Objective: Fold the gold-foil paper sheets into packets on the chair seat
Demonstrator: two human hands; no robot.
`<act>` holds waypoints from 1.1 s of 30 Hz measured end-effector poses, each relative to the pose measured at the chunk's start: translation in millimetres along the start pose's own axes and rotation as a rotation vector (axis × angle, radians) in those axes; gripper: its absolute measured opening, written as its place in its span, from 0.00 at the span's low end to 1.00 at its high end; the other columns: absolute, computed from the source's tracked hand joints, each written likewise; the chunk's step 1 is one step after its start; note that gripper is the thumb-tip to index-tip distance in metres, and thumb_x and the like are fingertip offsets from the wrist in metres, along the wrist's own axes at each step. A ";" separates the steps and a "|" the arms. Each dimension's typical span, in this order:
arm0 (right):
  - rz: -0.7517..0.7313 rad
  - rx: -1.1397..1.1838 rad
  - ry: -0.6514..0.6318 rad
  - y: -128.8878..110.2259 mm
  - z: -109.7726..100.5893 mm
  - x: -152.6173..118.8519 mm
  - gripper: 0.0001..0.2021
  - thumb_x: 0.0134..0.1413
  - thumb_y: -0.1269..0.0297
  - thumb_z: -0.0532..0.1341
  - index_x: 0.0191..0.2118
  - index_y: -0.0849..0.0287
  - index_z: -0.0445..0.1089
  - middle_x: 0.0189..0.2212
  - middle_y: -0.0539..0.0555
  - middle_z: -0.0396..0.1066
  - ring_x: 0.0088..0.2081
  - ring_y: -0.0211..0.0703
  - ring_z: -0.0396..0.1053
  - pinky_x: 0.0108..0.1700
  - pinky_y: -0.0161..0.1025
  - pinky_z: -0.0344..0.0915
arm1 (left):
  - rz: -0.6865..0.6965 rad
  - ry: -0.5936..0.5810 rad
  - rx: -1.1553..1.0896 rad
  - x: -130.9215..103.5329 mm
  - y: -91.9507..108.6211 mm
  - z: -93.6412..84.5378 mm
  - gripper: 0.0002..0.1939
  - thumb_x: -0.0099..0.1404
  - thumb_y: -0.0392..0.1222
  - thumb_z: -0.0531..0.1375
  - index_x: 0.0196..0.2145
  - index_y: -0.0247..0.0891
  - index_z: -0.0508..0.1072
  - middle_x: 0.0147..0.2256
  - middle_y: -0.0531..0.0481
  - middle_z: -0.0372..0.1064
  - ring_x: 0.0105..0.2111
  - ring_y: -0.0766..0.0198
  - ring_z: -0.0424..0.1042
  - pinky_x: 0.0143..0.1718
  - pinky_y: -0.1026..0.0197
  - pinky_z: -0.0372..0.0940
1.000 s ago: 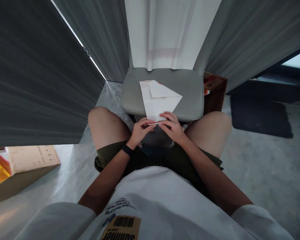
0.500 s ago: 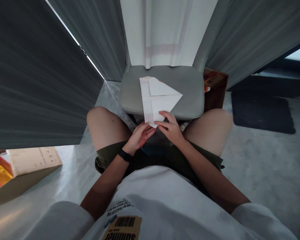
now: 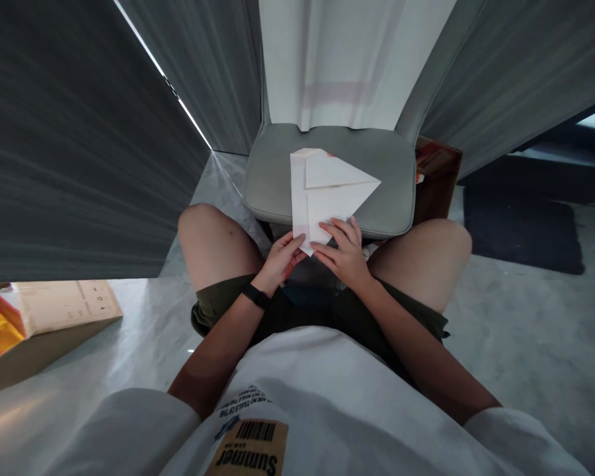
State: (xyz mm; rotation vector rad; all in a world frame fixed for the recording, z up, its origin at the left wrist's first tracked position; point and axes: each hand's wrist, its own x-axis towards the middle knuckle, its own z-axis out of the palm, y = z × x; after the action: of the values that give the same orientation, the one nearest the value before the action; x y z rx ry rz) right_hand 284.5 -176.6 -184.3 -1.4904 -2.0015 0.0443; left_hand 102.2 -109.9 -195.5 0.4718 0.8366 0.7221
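A folded sheet of white paper (image 3: 327,188) lies partly on the grey chair seat (image 3: 268,178), its pointed end toward the right and its near corner past the seat's front edge. My left hand (image 3: 283,258) pinches the near left corner, thumb on top and fingers beneath. On the near right edge rests my right hand (image 3: 344,251), its fingers spread over the paper's surface and the thumb by the near corner. Creases and a folded flap show along the paper's left side. A small orange mark shows at its upper edge.
A cardboard box (image 3: 69,307) with red and yellow packets stands on the floor at left. Behind the chair's right side is a brown box (image 3: 436,178). A dark mat (image 3: 523,228) lies at right. Grey curtains (image 3: 79,132) hang on both sides.
My left thumb has moved onto the paper's near corner. My right-hand fingers have spread further over the paper. The whole view has shifted slightly, with the chair and paper further right.
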 end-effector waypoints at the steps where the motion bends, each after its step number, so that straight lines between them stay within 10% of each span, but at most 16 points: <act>1: -0.011 0.001 0.012 0.8 0.3 0.0 0.07 0.68 0.61 0.66 0.46 0.44 0.82 0.62 0.51 0.74 0.67 0.56 0.63 0.75 0.70 0.47 | 0.014 -0.003 0.005 0.7 -0.6 -0.5 0.23 0.56 0.44 0.78 0.46 0.37 0.77 0.45 0.46 0.81 0.43 0.59 0.81 0.49 0.57 0.75; 16: -0.172 0.084 -0.096 5.2 3.5 10.7 0.09 0.70 0.63 0.63 0.50 0.46 0.81 0.50 0.53 0.79 0.57 0.49 0.72 0.72 0.61 0.62 | 0.533 0.145 0.259 7.2 -12.7 -7.4 0.33 0.54 0.51 0.77 0.45 0.44 0.60 0.37 0.55 0.72 0.36 0.65 0.76 0.38 0.63 0.71; 22: -0.129 0.184 -0.082 7.7 6.9 9.9 0.09 0.69 0.63 0.65 0.50 0.45 0.81 0.50 0.52 0.80 0.55 0.49 0.73 0.72 0.61 0.61 | 0.463 0.096 0.293 2.5 -10.1 -5.9 0.31 0.58 0.52 0.76 0.50 0.44 0.64 0.40 0.51 0.73 0.34 0.63 0.76 0.28 0.65 0.69; 33: -0.074 0.217 -0.038 5.5 8.3 13.7 0.07 0.69 0.62 0.64 0.40 0.48 0.81 0.46 0.52 0.79 0.53 0.49 0.72 0.70 0.61 0.61 | 0.361 0.093 0.307 0.4 -5.9 -7.2 0.15 0.59 0.49 0.73 0.40 0.39 0.82 0.42 0.47 0.79 0.41 0.58 0.78 0.41 0.55 0.78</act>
State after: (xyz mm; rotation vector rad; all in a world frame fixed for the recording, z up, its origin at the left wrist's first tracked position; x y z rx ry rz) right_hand 282.8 -160.0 -186.6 -1.2864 -2.0093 0.2527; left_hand 98.9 -112.8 -203.7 0.8850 0.9670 0.9578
